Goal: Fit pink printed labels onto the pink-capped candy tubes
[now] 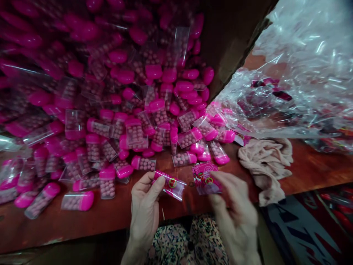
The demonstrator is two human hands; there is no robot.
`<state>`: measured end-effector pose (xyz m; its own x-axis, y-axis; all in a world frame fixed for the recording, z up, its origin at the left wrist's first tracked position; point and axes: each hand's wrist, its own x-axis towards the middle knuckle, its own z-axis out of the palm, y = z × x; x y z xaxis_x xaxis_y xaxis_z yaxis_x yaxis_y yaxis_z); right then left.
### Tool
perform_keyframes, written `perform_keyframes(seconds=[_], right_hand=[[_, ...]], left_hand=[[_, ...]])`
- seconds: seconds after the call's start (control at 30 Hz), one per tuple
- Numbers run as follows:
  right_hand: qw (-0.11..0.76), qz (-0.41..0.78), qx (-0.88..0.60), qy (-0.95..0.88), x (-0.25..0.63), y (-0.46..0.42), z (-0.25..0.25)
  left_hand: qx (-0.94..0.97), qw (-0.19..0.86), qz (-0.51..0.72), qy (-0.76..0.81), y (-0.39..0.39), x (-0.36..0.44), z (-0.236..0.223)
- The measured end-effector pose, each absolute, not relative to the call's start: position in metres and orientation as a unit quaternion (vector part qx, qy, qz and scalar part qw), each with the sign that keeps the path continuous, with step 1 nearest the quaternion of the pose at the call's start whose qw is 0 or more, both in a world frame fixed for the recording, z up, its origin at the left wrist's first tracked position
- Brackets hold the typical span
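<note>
My left hand [146,202] is closed, pinching a pink printed plastic sleeve [174,185] with a clear end between thumb and fingers. Just right of it, a small stack of similar pink printed sleeves [204,177] lies on the table. My right hand [234,209] is over the right edge of that stack, blurred by motion, with thumb and fingers apart and nothing visible between them. Beyond both hands spreads a large heap of clear containers [135,134] with bright pink caps, filled with small pink balls. One such container [77,201] lies near the table's front edge.
The reddish-brown table [110,217] runs across in front of me. A crumpled beige cloth [266,158] lies to the right. Behind it are clear plastic bags [303,73] with printed pieces inside. A dark upright panel [231,40] stands between heap and bags.
</note>
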<state>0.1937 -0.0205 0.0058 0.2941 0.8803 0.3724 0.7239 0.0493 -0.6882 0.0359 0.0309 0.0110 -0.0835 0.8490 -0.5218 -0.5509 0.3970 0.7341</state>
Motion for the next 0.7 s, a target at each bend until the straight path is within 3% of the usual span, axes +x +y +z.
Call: perform_keyframes(seconds=[0.2, 0.43, 0.7], right_hand=[[0.468, 0.165, -0.574, -0.651, 0.165, -0.016, 0.006], [0.351, -0.065, -0.748, -0.559, 0.224, 0.009, -0.011], [0.352, -0.027, -0.764, -0.539, 0.249, 0.020, -0.023]], left_hand=[[0.175, 0.675, 0.506, 0.508, 0.028, 0.033, 0.014], [0.113, 0.649, 0.550, 0.514, 0.038, 0.023, 0.013], [0.109, 0.667, 0.538, 0.503, 0.035, 0.023, 0.010]])
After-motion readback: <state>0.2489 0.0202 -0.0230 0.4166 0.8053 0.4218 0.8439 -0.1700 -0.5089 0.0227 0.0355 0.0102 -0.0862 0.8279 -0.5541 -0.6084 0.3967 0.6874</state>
